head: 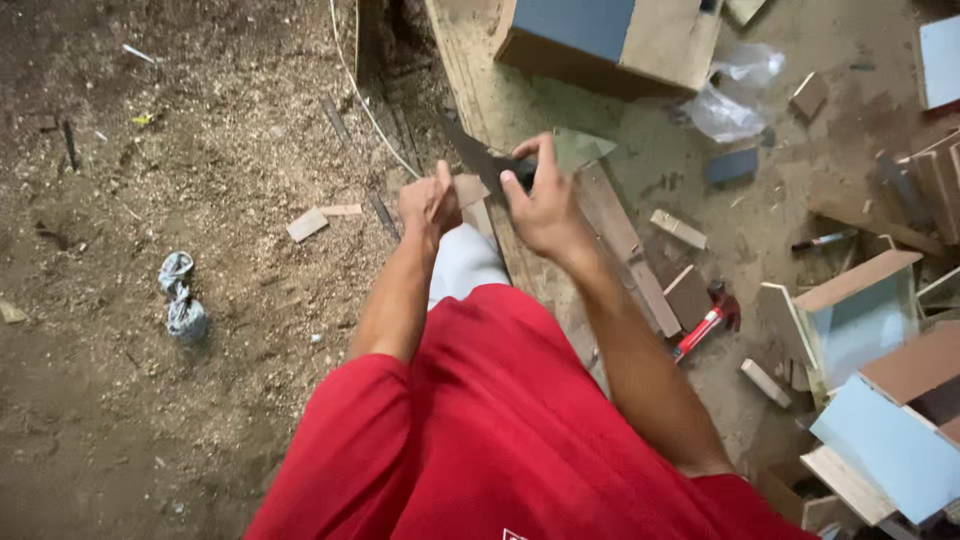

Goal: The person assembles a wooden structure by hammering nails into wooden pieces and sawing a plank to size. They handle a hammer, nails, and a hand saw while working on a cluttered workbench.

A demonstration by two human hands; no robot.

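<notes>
Hands meet over plank (620, 225): left hand (428, 205) pinches wood scrap (470, 188), right hand (540, 205) grips (seemingly) a dark blade (480, 158).

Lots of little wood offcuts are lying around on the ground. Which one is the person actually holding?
The small tan offcut pinched in the left hand, just in front of the right hand. The other scraps, like the pale block on the sawdust, lie untouched.
</notes>
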